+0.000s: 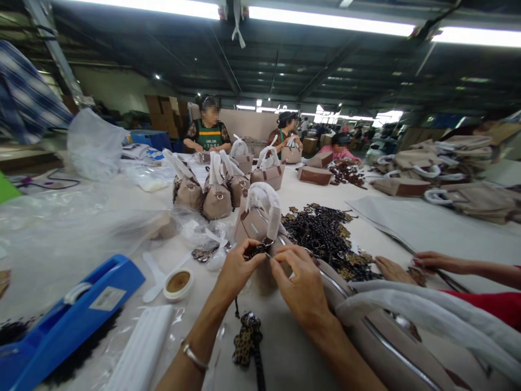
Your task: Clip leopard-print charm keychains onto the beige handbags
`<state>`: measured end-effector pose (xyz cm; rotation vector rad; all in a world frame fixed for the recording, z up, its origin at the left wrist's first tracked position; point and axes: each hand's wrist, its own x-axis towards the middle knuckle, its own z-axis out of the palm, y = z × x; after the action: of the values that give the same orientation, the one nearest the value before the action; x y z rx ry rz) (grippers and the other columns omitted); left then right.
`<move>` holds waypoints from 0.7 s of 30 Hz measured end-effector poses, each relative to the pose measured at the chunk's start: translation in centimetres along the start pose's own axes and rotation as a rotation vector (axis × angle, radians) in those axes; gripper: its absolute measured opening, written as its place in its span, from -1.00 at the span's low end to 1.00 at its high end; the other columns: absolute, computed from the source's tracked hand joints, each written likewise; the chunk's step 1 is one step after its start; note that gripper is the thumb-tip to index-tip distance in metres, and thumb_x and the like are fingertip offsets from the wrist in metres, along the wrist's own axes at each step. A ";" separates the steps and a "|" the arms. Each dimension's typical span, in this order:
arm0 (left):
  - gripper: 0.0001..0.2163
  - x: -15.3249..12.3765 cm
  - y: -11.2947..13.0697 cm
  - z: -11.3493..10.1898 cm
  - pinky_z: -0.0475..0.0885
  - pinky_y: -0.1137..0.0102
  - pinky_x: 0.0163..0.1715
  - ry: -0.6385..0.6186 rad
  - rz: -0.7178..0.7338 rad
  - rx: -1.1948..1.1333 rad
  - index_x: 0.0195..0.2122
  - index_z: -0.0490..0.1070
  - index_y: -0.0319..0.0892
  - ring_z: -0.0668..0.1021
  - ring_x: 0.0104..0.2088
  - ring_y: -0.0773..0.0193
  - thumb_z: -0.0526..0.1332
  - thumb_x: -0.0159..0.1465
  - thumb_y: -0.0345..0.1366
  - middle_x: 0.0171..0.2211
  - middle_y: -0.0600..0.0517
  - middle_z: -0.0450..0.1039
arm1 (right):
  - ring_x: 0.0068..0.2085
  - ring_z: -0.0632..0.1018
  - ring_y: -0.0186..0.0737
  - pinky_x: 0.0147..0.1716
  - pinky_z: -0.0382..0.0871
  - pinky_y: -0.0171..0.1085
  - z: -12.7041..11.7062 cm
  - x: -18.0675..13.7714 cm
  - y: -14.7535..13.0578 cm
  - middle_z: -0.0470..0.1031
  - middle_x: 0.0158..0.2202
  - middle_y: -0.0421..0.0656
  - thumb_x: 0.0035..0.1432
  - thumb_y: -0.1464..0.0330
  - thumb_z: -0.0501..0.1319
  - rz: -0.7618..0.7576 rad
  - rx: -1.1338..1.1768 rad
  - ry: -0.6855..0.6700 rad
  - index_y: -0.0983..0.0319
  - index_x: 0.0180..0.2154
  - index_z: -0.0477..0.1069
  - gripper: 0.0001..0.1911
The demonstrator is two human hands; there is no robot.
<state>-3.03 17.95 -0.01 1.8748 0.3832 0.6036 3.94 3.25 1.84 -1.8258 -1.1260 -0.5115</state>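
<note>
In front of me stands a beige handbag (248,224) with its handle wrapped in white padding (264,198). My left hand (237,270) pinches a dark braided strap (256,250) beside a metal ring at the base of that handle. Close by on the right, the fingertips of my right hand (302,282) are pressed together near the same strap; what they hold is too small to make out. A leopard-print bear charm (243,347) with a dark cord shows below, between my forearms.
A pile of dark braided straps with leopard charms (325,233) lies to the right, near a co-worker's hands (439,262). More handbags (215,198) stand ahead. On the left are a blue tape dispenser (81,320), a small round tub (178,283) and plastic bags (81,228).
</note>
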 end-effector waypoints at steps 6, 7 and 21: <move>-0.76 0.1 -0.1 0.6 0.37 0.47 -0.47 -0.061 -0.133 -0.190 -0.28 0.46 -0.23 0.46 -0.48 0.34 0.24 0.13 -0.16 -0.47 0.07 0.46 | -0.22 0.48 -0.19 -0.16 0.34 -0.23 -0.2 0.3 0.3 0.49 -0.32 -0.16 0.13 0.49 0.21 0.024 -0.024 -0.039 0.19 -0.43 0.39 -0.88; -0.77 0.1 -0.1 0.8 0.38 0.46 -0.49 -0.056 -0.162 -0.187 -0.28 0.46 -0.23 0.46 -0.49 0.33 0.24 0.12 -0.18 -0.49 0.08 0.45 | -0.23 0.48 -0.18 -0.16 0.33 -0.22 -0.2 0.4 0.3 0.49 -0.32 -0.16 0.14 0.49 0.21 0.026 -0.036 -0.052 0.19 -0.43 0.39 -0.88; -0.80 -0.8 1.4 0.9 0.39 0.43 -0.31 0.119 0.092 0.188 -0.25 0.57 -0.16 0.52 -0.37 0.29 0.17 0.15 -0.35 -0.37 0.02 0.50 | -0.17 0.45 -0.09 -0.12 0.33 -0.17 0.9 1.6 0.3 0.46 -0.31 -0.10 0.13 0.55 0.20 0.035 -0.239 -0.229 0.24 -0.44 0.38 -0.86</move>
<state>-3.18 16.37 0.83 2.0503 0.4459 0.7663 4.91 4.78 2.42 -2.1504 -1.2244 -0.4395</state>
